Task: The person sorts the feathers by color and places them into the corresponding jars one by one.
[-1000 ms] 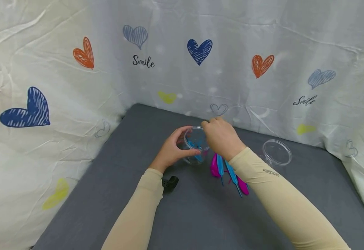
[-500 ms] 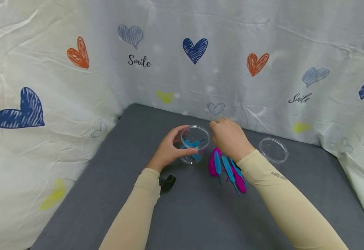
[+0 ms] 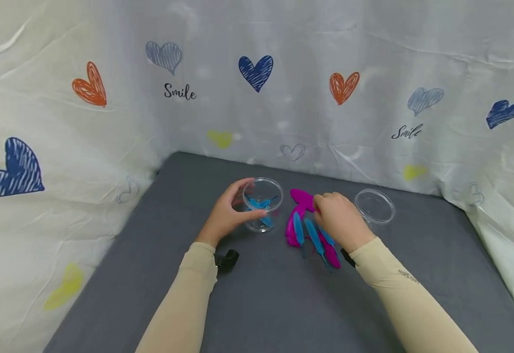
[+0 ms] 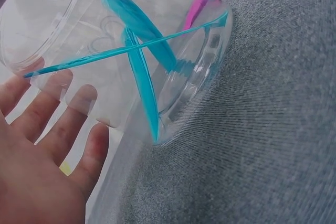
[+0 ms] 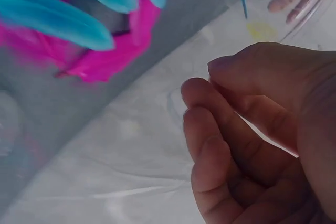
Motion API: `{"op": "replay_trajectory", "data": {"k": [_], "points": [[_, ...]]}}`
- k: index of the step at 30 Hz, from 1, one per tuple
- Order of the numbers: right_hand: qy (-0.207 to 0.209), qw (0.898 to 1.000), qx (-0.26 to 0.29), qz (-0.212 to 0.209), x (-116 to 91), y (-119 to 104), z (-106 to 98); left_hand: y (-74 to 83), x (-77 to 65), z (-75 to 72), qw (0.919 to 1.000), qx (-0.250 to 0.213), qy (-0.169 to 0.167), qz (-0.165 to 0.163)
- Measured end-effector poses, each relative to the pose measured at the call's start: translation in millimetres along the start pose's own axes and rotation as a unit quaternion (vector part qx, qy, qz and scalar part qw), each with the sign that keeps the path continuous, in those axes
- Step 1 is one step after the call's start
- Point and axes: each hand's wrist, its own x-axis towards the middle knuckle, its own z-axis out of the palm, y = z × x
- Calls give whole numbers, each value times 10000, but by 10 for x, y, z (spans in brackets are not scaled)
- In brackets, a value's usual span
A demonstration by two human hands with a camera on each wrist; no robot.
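My left hand [image 3: 227,215] holds a clear plastic jar [image 3: 251,226], thumb at the front and fingers round the far side. Inside lie blue feathers [image 4: 139,17], their thin quills crossing. To the right, magenta feathers [image 3: 290,231] and several blue feathers [image 3: 313,236] form a loose pile on the table. My right hand [image 3: 342,220] is over the right side of this pile, hiding part of it. In the right wrist view its fingers [image 5: 202,129] are loosely bent, thumb tip close to the index fingertip, with nothing seen between them.
A clear round container [image 3: 393,210] stands on the grey cloth-covered table [image 3: 266,304], right of the right hand. Behind the table hangs a white curtain [image 3: 301,113] printed with hearts. Black straps show at both wrists.
My right hand has moved from the jar's rim back over the feather pile, uncovering more magenta feathers. The left hand keeps its grip on the jar. The head view has shifted slightly.
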Motion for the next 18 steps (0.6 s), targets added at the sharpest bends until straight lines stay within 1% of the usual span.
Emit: {"op": "replay_trajectory", "data": {"k": [6,10,12,14,18], "points": [[4,9994,198,272,-349,126,125,-40,-3,-14,10000,-13,26,-2],[-55,9989,203,427,-511,218,205,-49,11,-26,10000,-9,84,24],[-116,9978,327,559,-582,275,233,-43,19,-26,10000,-4,82,34],[-235,9950,575,781,-655,330,252,-36,23,-18,10000,-3,65,21],[-449,9849,1052,1298,-810,412,288,-24,19,19,10000,-14,5,-33]]}}
